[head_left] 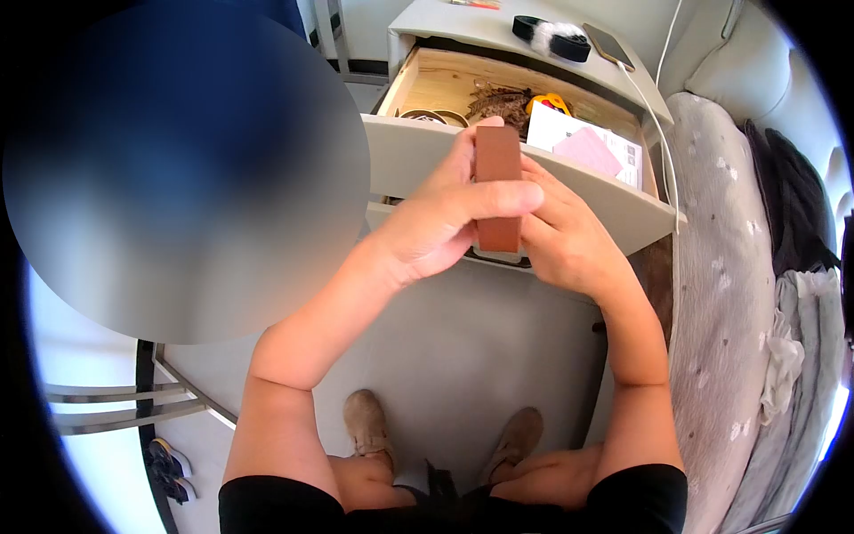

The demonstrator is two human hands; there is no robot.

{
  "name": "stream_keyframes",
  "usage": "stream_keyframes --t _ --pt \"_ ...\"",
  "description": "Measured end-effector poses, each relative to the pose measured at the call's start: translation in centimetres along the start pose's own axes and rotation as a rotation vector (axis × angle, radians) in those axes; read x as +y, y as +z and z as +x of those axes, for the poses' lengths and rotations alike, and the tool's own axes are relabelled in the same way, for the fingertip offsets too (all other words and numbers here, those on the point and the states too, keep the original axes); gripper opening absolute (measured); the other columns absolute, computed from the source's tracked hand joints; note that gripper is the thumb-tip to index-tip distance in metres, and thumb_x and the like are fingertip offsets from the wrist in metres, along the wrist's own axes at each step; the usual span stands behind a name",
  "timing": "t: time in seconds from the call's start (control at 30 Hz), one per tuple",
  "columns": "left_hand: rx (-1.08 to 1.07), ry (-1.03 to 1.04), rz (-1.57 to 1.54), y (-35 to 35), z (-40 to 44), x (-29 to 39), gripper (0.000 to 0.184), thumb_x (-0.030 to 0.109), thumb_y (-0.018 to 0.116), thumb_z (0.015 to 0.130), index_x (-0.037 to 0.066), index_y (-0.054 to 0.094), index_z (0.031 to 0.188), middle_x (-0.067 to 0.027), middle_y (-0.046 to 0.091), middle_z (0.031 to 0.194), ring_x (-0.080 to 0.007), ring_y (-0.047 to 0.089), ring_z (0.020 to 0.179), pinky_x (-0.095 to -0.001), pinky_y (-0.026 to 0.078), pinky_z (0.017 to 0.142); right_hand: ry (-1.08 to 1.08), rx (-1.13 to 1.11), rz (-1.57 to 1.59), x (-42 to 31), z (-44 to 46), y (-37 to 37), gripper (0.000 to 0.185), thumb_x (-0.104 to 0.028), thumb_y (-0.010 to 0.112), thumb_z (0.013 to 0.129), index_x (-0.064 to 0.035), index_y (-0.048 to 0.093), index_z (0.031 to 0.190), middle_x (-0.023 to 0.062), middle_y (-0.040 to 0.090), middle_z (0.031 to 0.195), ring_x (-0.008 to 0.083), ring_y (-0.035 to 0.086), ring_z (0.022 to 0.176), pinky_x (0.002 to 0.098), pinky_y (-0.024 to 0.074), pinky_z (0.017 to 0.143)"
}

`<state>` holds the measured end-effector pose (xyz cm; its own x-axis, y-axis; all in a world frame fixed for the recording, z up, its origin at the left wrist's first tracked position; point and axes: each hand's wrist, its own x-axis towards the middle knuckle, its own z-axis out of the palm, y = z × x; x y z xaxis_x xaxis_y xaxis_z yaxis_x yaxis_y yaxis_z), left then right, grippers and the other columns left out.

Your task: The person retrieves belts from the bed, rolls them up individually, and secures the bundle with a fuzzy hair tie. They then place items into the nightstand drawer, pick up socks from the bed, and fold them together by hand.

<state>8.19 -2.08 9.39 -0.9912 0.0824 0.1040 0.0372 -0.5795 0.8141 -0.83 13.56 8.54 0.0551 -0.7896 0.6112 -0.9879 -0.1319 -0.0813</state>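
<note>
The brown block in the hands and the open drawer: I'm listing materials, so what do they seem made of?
The brown block looks like matte leather or leather-look covering, judging by its even reddish-brown face; painted card is possible. The drawer looks wooden inside, with pale visible grain; its smooth off-white front could be paint or laminate.

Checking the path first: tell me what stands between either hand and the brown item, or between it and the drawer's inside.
Nothing visible stands between the left hand and the brown item; its thumb crosses it. The right hand is close beside. The drawer's front panel seems the only barrier.
</note>
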Motion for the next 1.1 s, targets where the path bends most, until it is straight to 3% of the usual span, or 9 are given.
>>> stream_keyframes --t 0.13,0.27,0.37,0.47,0.57,0.87,0.97,1.03,1.1 --pt "-0.048 0.058 0.016 -1.1 0.4 -0.6 0.088 0.02 0.07 0.074 0.015 0.02 0.146 -0.011 0.043 0.13 -0.0221 0.045 0.121 -0.0385 0.04 0.1 0.005 0.032 -0.022 -0.6 0.7 0.1 0.035 0.009 0.055 0.063 0.0045 0.06 0.098 0.0184 0.058 0.111 0.0356 0.056 0.108 0.0491 0.0418 0.101" --pt "-0.067 0.373 0.148 -0.7 0.2 0.6 0.099 0.026 0.077 0.067 0.009 0.02 0.146 -0.0121 0.044 0.131 -0.0238 0.047 0.122 -0.04 0.04 0.102 0.139 0.484 0.325 -2.2 -0.1 -0.7 0.045 0.008 0.048 0.077 0.0076 0.053 0.121 0.0213 0.053 0.122 0.0344 0.052 0.116 0.0429 0.0382 0.102" --pt "-0.069 0.504 0.262 -0.2 0.1 0.9 0.103 0.027 0.082 0.064 0.005 0.022 0.145 -0.0119 0.044 0.132 -0.0239 0.047 0.122 -0.0403 0.039 0.103 0.258 0.503 0.705 -3.6 1.5 0.2 0.081 -0.028 0.061 0.087 0.0063 0.016 0.144 0.0268 0.024 0.144 0.0365 0.034 0.131 0.0448 0.0318 0.105" --pt "-0.055 0.559 0.262 0.9 0.0 0.6 0.091 0.027 0.087 0.064 0.003 0.036 0.136 -0.0077 0.053 0.122 -0.0185 0.053 0.111 -0.0336 0.044 0.094 0.231 0.444 0.243 -4.4 2.7 0.8 0.105 -0.043 0.072 0.077 0.0064 0.01 0.145 0.0308 0.019 0.144 0.0426 0.032 0.131 0.048 0.0315 0.105" --pt "-0.021 0.516 0.165 1.3 0.2 0.4 0.078 0.032 0.084 0.068 0.003 0.044 0.128 -0.0068 0.055 0.118 -0.0161 0.054 0.107 -0.0318 0.045 0.092 0.181 0.541 0.168 -3.2 3.5 2.3 0.096 -0.046 0.065 0.083 0.0069 0.013 0.145 0.0249 0.017 0.147 0.0369 0.035 0.13 0.046 0.0304 0.106" --pt "0.057 0.458 -0.033 1.2 2.2 -0.2 0.06 0.04 0.068 0.083 0.003 0.044 0.124 -0.0044 0.054 0.114 -0.0144 0.053 0.108 -0.03 0.045 0.092 0.229 0.494 0.077 -0.2 3.8 2.6 0.068 -0.006 0.068 0.076 -0.0008 0.035 0.136 0.0254 0.032 0.133 0.042 0.041 0.12 0.0443 0.041 0.099" --pt "0.244 0.568 0.038 -0.1 3.3 0.3 0.047 0.04 0.063 0.088 0.004 0.047 0.115 -0.0045 0.057 0.1 -0.0146 0.058 0.091 -0.0292 0.05 0.078 0.323 0.195 0.37 0.6 5.3 1.1 0.065 -0.011 0.063 0.083 -0.0022 0.032 0.139 0.021 0.032 0.137 0.0358 0.039 0.126 0.0427 0.0328 0.106" --pt "0.239 0.525 -0.066 -3.1 4.2 1.0 0.043 0.042 0.061 0.089 0.005 0.048 0.107 -0.0067 0.058 0.09 -0.0165 0.059 0.08 -0.0302 0.052 0.068 0.324 -0.027 0.616 4.3 6.5 -2.2 0.04 -0.014 0.058 0.09 -0.0048 0.051 0.128 0.0146 0.046 0.13 0.0268 0.044 0.124 0.0381 0.0374 0.102" --pt "0.287 0.524 -0.065 -3.6 4.4 1.6 0.044 0.046 0.06 0.088 0.006 0.048 0.1 -0.0082 0.058 0.084 -0.0174 0.06 0.075 -0.0308 0.051 0.063 0.6 0.227 0.489 9.1 7.8 -4.2 0.032 -0.012 0.058 0.088 -0.0008 0.058 0.118 0.0109 0.058 0.116 0.0193 0.052 0.111 0.0347 0.0407 0.095"
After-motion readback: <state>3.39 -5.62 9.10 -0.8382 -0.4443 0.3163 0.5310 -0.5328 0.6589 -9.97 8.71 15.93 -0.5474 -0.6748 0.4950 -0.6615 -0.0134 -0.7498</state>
